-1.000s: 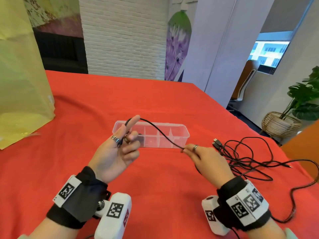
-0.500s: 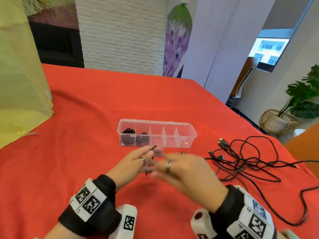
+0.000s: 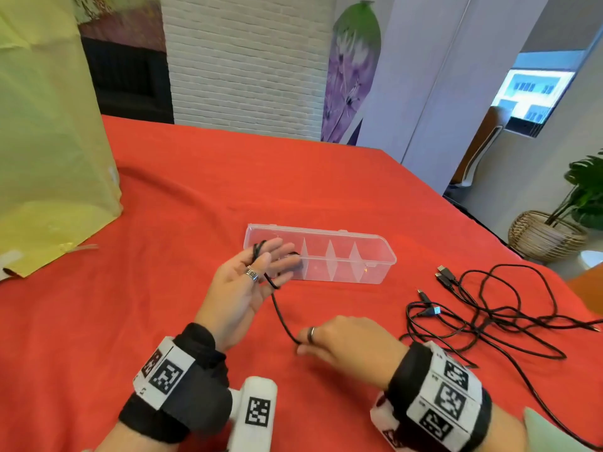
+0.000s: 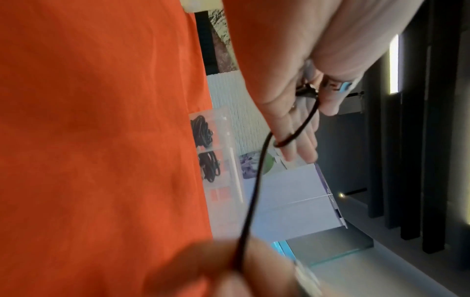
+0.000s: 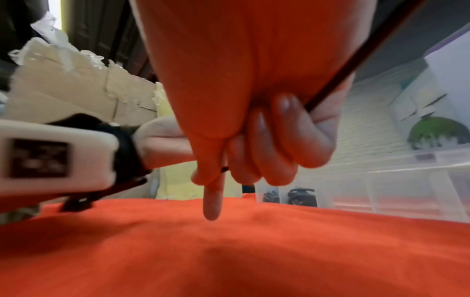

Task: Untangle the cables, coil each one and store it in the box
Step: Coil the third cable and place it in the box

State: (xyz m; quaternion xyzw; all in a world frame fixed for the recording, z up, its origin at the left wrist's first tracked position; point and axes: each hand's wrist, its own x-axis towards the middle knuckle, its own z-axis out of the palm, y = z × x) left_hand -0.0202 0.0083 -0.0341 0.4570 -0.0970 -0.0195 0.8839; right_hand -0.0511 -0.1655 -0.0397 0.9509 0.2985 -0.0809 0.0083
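A thin black cable runs from my left hand down to my right hand. The left hand is held up in front of the clear divided box, fingers straight, with the cable looped round them. In the left wrist view the thumb pins the cable's end against the fingers. My right hand grips the cable in curled fingers just above the red cloth, its index finger pointing down. Two coiled cables lie in the box's left compartments.
A tangle of black cables with loose plugs sprawls on the red tablecloth to the right of the box. A big yellow bag stands at the far left. Past the table's right edge is a wicker basket with a plant.
The hands were together in front of the box; now the right hand has pulled back toward me, drawing the cable taut, and a loop sits round the left fingers.
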